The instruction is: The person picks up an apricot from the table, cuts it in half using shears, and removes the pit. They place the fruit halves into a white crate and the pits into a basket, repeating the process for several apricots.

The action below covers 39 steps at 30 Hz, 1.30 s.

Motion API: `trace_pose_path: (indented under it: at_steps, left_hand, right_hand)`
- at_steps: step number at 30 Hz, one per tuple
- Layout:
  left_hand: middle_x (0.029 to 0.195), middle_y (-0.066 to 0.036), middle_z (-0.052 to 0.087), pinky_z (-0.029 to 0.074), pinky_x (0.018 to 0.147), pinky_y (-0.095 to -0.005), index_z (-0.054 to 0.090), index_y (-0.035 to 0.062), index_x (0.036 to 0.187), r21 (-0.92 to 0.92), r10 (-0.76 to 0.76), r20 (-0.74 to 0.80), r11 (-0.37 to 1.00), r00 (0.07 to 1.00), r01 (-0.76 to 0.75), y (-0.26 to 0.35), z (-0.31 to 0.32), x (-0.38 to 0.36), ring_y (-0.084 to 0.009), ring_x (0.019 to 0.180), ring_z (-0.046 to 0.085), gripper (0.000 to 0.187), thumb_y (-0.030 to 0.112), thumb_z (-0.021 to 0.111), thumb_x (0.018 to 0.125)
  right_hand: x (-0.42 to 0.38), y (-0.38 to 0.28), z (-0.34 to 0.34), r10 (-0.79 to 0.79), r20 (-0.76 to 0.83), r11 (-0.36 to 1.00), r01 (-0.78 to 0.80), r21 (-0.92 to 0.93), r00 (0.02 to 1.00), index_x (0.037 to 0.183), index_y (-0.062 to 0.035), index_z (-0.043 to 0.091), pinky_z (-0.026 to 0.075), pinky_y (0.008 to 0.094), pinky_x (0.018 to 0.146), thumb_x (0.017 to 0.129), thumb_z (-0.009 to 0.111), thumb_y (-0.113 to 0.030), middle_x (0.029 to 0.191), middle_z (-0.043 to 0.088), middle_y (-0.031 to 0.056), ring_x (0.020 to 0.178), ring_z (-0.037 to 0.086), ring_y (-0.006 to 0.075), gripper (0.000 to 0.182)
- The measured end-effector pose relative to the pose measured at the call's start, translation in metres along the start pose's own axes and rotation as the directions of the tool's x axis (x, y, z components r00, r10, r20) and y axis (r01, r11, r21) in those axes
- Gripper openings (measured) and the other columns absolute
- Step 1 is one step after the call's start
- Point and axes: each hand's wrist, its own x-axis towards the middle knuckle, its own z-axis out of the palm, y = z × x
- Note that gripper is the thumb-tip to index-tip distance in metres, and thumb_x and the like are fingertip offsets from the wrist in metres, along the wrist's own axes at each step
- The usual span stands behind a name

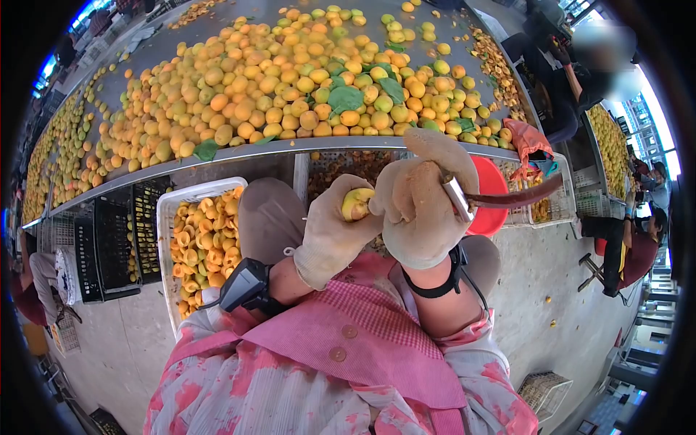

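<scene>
My gloved left hand is closed around a yellow-green apricot, its upper side showing between thumb and fingers. Right beside it, my gloved right hand grips a tool with a curved dark-brown handle and a metal piece next to the fingers. The handle sticks out to the right; whatever the tool has inside the fist is hidden. Both gloves are pale and stained. Beyond my hands, a large heap of whole apricots with some green leaves covers much of the metal table.
A white crate of halved apricots stands at my left knee. Under the table edge are a crate of brown scraps, a red basin and an orange bag. Black crates stand left. People sit at both sides.
</scene>
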Motion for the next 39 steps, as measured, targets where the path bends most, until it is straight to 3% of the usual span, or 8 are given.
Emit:
trace_pose_path:
  at_steps: [3,13,17,24,30,31,32,39]
  left_hand:
    - [0.089,-0.007,0.065,0.051,0.075,-0.0291,0.059,0.0025,0.103,0.043,0.019,0.048,0.999,0.999,-0.021,0.000,-0.003,0.000,-0.0121,0.081,0.059,0.032,0.009,0.076,0.077]
    - [0.096,-0.008,0.067,0.051,0.082,-0.0317,0.062,0.0023,0.108,0.037,0.041,0.431,0.997,0.901,-0.063,0.009,-0.022,0.010,-0.0147,0.086,0.062,0.037,0.014,0.079,0.077]
    - [0.100,-0.006,0.067,0.050,0.082,-0.0301,0.061,0.0024,0.113,-0.072,-0.041,0.550,0.993,0.834,0.096,0.008,-0.027,0.012,-0.0126,0.089,0.060,0.043,0.013,0.081,0.077]
    - [0.099,-0.008,0.065,0.052,0.070,-0.0272,0.054,0.0019,0.122,-0.371,-0.247,0.585,0.765,0.772,0.527,0.005,-0.032,0.007,-0.0148,0.076,0.064,0.039,0.033,0.059,0.098]
    - [0.104,-0.011,0.064,0.054,0.066,-0.0294,0.050,-0.0018,0.126,-0.437,-0.144,0.534,0.796,0.833,0.417,-0.017,-0.021,-0.004,-0.0171,0.071,0.062,0.041,0.028,0.057,0.099]
    - [0.106,-0.011,0.062,0.054,0.069,-0.0304,0.050,-0.0039,0.126,0.073,0.276,0.249,0.950,0.928,-0.303,-0.028,-0.015,-0.006,-0.0184,0.077,0.062,0.043,0.018,0.063,0.092]
    - [0.109,-0.011,0.060,0.054,0.071,-0.0314,0.049,-0.0061,0.127,0.652,0.714,0.259,0.368,0.651,-0.663,-0.037,-0.013,-0.008,-0.0196,0.082,0.061,0.048,0.007,0.069,0.084]
    - [0.114,-0.014,0.056,0.052,0.087,-0.0341,0.048,-0.0086,0.127,0.658,0.587,0.380,0.372,0.715,-0.655,-0.046,-0.022,-0.012,-0.0299,0.101,0.057,0.072,-0.002,0.074,0.061]
  right_hand:
    - [0.003,0.000,-0.009,-0.084,0.200,0.933,0.148,-0.329,0.976,0.091,0.0028,0.065,0.052,0.0268,0.070,0.082,0.055,0.008,0.092,0.069,0.0121,0.071,0.063,0.0118,0.014]
    - [0.027,0.000,-0.012,-0.400,0.627,0.744,0.636,-0.202,0.668,0.096,0.0009,0.064,0.045,0.0238,0.054,0.077,0.061,0.010,0.098,0.066,0.0089,0.064,0.058,0.0103,0.021]
    - [0.009,0.009,-0.018,-0.386,0.553,0.621,0.651,-0.436,0.738,0.096,0.0011,0.064,0.041,0.0243,0.049,0.077,0.059,0.013,0.089,0.064,0.0066,0.056,0.052,0.0094,0.023]
    - [0.008,-0.003,-0.007,0.196,0.053,0.979,-0.199,0.053,0.979,0.115,0.0025,0.063,0.033,0.0182,0.047,0.095,0.046,-0.006,0.062,0.046,-0.0054,0.054,0.047,0.0021,0.027]
    - [0.007,-0.004,0.011,0.202,-0.054,0.967,-0.208,-0.148,0.978,0.116,0.0061,0.059,0.030,0.0225,0.042,0.101,0.046,-0.017,0.053,0.040,-0.0044,0.043,0.039,0.0048,0.031]
    - [0.007,-0.005,0.011,0.192,-0.008,0.962,-0.190,-0.198,0.981,0.115,0.0068,0.059,0.029,0.0223,0.042,0.101,0.046,-0.016,0.054,0.041,-0.0047,0.043,0.039,0.0045,0.030]
    - [0.008,-0.004,0.011,0.273,0.008,0.961,-0.273,-0.042,0.962,0.112,0.0069,0.060,0.029,0.0219,0.041,0.098,0.048,-0.012,0.056,0.045,-0.0049,0.044,0.040,0.0040,0.026]
    - [0.011,-0.014,0.002,0.130,0.390,0.986,-0.075,-0.152,0.912,0.094,0.0009,0.067,0.052,0.0277,0.081,0.085,0.057,0.003,0.099,0.071,0.0061,0.090,0.066,0.0148,0.013]
